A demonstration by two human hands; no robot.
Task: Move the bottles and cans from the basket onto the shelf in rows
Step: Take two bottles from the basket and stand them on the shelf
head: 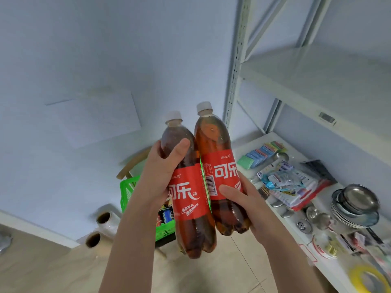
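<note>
Above the green basket (127, 193) at seven o'clock, each cola bottle is clamped single-handed, left hand (160, 166) on the left bottle (188, 199), right hand (243, 199) on the right bottle (220, 166), so one could slip while swinging toward the empty shelf (306, 81) at two o'clock.

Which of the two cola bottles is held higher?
The cola bottle in the right hand, the one nearer the shelf. Its white cap tops the left hand bottle, whose base hangs lower.
</note>
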